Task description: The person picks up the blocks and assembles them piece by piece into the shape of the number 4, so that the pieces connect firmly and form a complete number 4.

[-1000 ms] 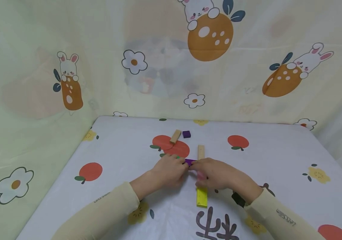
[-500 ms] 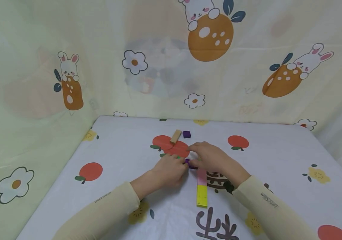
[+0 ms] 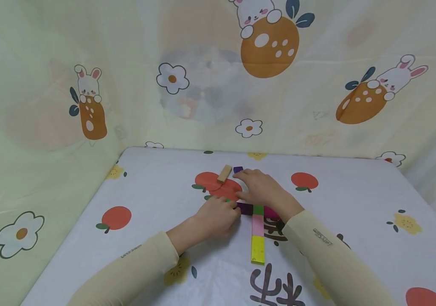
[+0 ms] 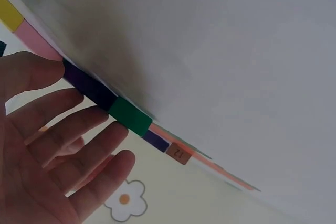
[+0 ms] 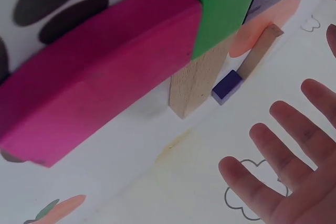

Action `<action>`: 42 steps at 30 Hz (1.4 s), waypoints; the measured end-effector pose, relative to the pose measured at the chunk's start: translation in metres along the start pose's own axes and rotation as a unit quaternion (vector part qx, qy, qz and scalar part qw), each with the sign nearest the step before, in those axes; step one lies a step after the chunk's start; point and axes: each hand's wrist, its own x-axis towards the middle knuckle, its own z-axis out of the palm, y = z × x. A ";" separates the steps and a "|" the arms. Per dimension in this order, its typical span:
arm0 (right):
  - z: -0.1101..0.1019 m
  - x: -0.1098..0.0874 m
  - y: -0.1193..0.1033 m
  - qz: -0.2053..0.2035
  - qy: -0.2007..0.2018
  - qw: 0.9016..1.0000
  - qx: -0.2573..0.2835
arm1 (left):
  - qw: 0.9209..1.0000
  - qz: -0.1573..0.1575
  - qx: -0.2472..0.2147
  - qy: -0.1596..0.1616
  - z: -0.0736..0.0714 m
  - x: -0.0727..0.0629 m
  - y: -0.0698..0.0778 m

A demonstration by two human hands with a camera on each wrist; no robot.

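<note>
In the head view my left hand [image 3: 215, 216] rests beside a dark purple block [image 3: 245, 208]. In the left wrist view, its thumb and slightly bent fingers touch that block and a green block [image 4: 130, 116]. My right hand [image 3: 263, 192] reaches forward with spread fingers, holding nothing, close to a small purple block [image 3: 237, 169]. A row of yellow block [image 3: 257, 250], pink block [image 3: 257, 225] and green square block [image 3: 258, 210] runs away from me. A curved magenta block [image 5: 105, 72] and a wooden block [image 5: 202, 80] adjoin the green square in the right wrist view.
Left of the small purple block lies a loose wooden block [image 3: 224, 174]. Everything stands on a white printed tablecloth [image 3: 340, 195]. Behind the table hangs a patterned curtain [image 3: 202, 34].
My right hand has left the row of blocks and moved forward to the small purple block, uncovering the green square and part of the magenta block. The left hand stays in place.
</note>
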 end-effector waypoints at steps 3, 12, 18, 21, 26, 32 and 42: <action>-0.001 0.006 -0.001 0.011 -0.005 1.000 -0.004 | 1.000 -0.001 0.002 -0.007 0.000 0.000 0.000; -0.001 0.025 0.001 0.015 0.000 1.000 0.000 | 1.000 0.000 0.012 0.000 0.001 -0.001 0.000; 0.001 0.034 0.001 0.023 -0.011 1.000 0.011 | 1.000 0.006 0.015 0.010 0.000 -0.001 0.001; 0.001 0.038 0.001 0.028 -0.019 0.999 0.013 | 1.000 0.006 0.017 0.010 0.000 -0.002 0.001; 0.004 0.044 0.001 0.031 -0.029 0.999 0.013 | 1.000 0.004 0.017 0.010 0.000 -0.002 0.000; 0.010 0.050 0.000 0.018 -0.026 0.999 0.028 | 1.000 0.006 0.022 0.018 -0.001 -0.003 -0.001; 0.015 0.060 -0.006 0.024 -0.042 0.998 0.028 | 1.000 0.007 0.017 0.016 -0.003 -0.004 -0.002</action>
